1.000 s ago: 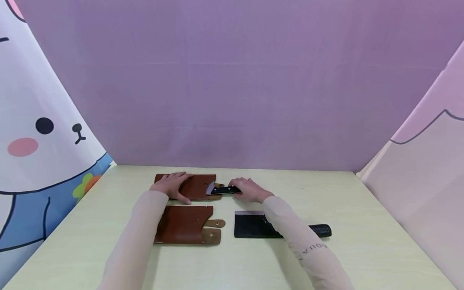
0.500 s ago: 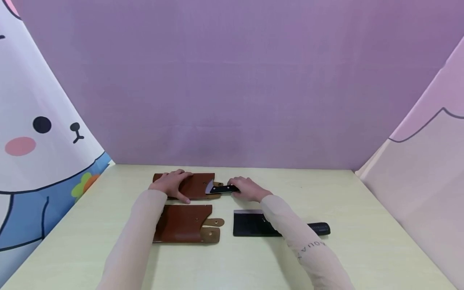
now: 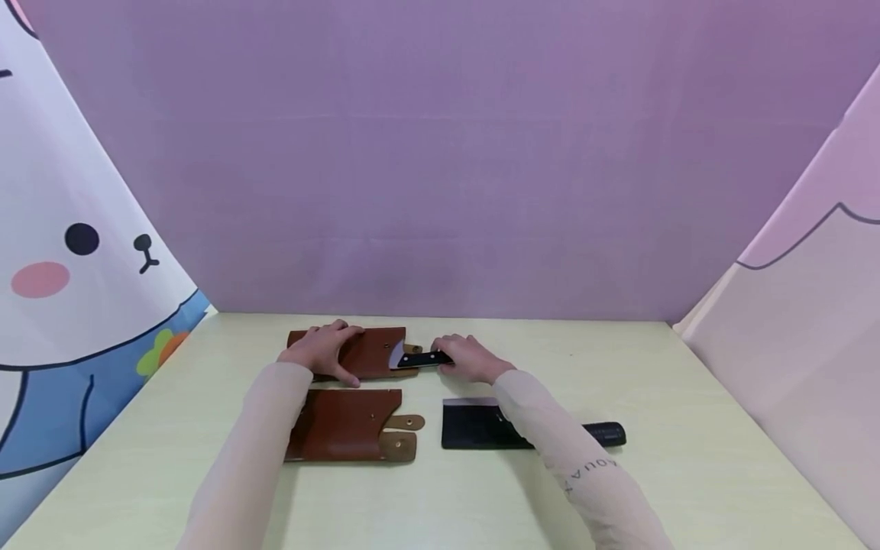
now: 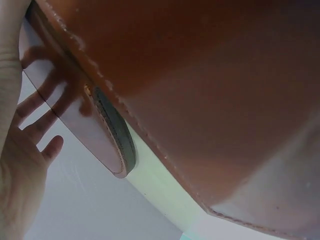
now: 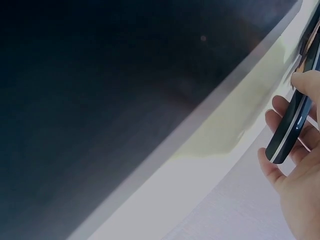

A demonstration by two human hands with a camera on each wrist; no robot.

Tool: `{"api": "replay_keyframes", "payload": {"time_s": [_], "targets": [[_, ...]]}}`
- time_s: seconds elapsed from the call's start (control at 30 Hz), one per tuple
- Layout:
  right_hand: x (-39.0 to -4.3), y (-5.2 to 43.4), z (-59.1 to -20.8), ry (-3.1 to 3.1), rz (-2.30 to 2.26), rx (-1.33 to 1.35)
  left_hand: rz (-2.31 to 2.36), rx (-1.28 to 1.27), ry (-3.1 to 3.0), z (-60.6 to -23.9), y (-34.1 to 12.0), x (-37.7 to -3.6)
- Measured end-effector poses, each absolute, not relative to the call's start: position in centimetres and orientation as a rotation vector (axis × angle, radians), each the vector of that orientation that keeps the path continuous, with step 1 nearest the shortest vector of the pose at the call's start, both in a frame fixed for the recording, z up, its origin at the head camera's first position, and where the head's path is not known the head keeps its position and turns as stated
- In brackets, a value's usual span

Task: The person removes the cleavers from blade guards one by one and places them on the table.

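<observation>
At the far middle of the pale yellow-green desk (image 3: 481,504), the flat brown leather sheath (image 3: 367,353) is lying with its mouth facing right, and the left hand (image 3: 321,350) is resting on its left half, fingers spread and fairly straight, pressing it flat rather than gripping it. The left wrist view is showing the same leather from very close, with a stitched strap tab (image 4: 112,132) hanging off its edge.

The black-handled knife with a pale steel blade (image 3: 415,359) is lying along the same left-to-right line as the sheath. Its blade is pointing left and is already mostly hidden inside the mouth, with only a short grey wedge showing beside the sheath's tan snap strap. The handle is sticking out to the right, and the right hand (image 3: 470,357) is holding it, its fingers (image 5: 280,111) curling round the black handle in the right wrist view.

So the knife's long axis is running straight from the right hand toward the left hand, the right hand being at the handle end and the left at the closed end of the sheath.

Nearer the person, a second brown leather sheath (image 3: 351,426) and a black cleaver with a black handle (image 3: 495,428) are lying apart from both hands, the right forearm crossing above the cleaver.
</observation>
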State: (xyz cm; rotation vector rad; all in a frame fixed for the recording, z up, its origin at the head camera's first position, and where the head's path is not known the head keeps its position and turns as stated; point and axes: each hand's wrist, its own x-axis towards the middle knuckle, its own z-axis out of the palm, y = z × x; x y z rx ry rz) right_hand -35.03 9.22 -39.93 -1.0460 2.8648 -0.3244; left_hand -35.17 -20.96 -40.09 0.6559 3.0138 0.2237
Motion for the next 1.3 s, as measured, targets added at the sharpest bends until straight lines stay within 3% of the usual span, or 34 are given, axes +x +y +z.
{"api": "replay_keyframes", "payload": {"time_s": [1.3], "targets": [[-33.8,10.2,-39.0,2.909,-0.489,-1.185,0.192,0.836,3.053,-37.5,-21.3,-33.3]]}}
